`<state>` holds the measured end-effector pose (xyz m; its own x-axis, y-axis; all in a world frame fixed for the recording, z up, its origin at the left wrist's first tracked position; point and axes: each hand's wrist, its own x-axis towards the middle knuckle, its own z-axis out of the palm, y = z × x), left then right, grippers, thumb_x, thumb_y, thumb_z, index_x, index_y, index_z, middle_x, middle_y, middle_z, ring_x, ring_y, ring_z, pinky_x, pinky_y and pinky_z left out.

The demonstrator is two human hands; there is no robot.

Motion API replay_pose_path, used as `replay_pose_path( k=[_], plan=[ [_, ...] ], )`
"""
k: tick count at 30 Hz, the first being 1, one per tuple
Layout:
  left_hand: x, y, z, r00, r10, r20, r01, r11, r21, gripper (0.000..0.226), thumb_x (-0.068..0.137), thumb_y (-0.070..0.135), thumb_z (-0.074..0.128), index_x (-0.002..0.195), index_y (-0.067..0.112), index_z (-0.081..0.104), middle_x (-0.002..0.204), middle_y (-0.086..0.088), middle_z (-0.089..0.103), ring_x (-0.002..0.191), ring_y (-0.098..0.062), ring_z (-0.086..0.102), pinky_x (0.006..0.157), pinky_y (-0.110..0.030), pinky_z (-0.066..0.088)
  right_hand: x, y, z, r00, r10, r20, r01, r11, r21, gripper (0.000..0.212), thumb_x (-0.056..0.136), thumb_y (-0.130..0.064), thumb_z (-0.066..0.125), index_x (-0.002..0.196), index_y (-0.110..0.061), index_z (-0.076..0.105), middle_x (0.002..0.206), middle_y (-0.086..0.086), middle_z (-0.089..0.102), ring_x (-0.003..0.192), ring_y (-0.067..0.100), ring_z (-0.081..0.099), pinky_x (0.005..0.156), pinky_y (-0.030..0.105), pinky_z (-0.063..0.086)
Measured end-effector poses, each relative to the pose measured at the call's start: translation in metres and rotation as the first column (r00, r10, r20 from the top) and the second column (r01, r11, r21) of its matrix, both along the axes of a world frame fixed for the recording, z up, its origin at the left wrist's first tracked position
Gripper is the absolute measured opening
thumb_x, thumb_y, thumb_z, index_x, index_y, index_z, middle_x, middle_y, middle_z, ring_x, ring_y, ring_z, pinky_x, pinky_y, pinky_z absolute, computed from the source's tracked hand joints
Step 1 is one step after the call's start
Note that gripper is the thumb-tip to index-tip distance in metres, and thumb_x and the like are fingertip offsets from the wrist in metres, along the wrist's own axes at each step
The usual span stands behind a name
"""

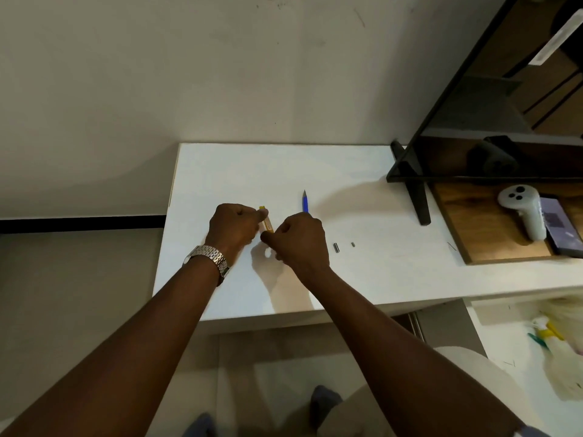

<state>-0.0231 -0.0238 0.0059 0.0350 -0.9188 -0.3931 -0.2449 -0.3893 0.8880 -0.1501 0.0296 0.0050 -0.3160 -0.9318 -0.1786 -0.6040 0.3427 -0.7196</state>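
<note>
White table against a plain beige wall; at two o'clock, seemingly a dark screen.

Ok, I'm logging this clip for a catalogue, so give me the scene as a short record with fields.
surface: white table
left hand: grips the yellow stick at its far end; metal watch on wrist
right hand: fingers curled, seems to pinch the stick's near end
blue pen: shows beyond the right hand, tip pointing away; lower end hidden
loose bits: two small dark pieces right of the right hand
far right: white controller and phone on wooden board
</note>
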Motion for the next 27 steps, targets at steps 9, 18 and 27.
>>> replay_pose_path(
  k=[9, 18, 27],
  plan=[
    [0.007, -0.008, 0.009, 0.985, 0.051, -0.164, -0.036, 0.995, 0.090, 0.010, 0.084, 0.012, 0.082, 0.076, 0.007, 0.078, 0.075, -0.011, 0.075, 0.067, -0.020, 0.069, 0.065, -0.028, 0.062, 0.001, 0.010, 0.017, 0.702, -0.234, 0.673, 0.145, 0.972, 0.186, 0.017, 0.089, -0.010, 0.080, 0.083, 0.005, 0.076, 0.073, 0.019, 0.079, 0.067, 0.030, 0.081, 0.061, 0.037, 0.067],
    [0.012, -0.011, 0.014, 0.962, 0.050, -0.269, -0.017, 0.992, 0.124, 0.004, 0.085, 0.011, 0.081, 0.083, 0.009, 0.078, 0.082, -0.009, 0.077, 0.068, -0.015, 0.070, 0.057, -0.021, 0.058, 0.011, 0.011, 0.018, 0.488, -0.334, 0.807, 0.149, 0.942, 0.300, 0.007, 0.092, -0.006, 0.073, 0.094, 0.000, 0.075, 0.071, 0.012, 0.079, 0.067, 0.027, 0.080, 0.064, 0.037, 0.067],
    [0.022, -0.022, 0.024, 0.931, 0.151, -0.333, -0.109, 0.984, 0.142, 0.025, 0.088, 0.009, 0.079, 0.110, -0.002, 0.075, 0.100, -0.014, 0.076, 0.076, -0.015, 0.070, 0.056, -0.019, 0.057, 0.010, 0.019, -0.001, 0.713, -0.246, 0.657, 0.114, 0.965, 0.237, 0.016, 0.094, -0.011, 0.076, 0.081, -0.002, 0.075, 0.069, 0.012, 0.077, 0.056, 0.022, 0.077, 0.059, 0.031, 0.066]
  ],
)
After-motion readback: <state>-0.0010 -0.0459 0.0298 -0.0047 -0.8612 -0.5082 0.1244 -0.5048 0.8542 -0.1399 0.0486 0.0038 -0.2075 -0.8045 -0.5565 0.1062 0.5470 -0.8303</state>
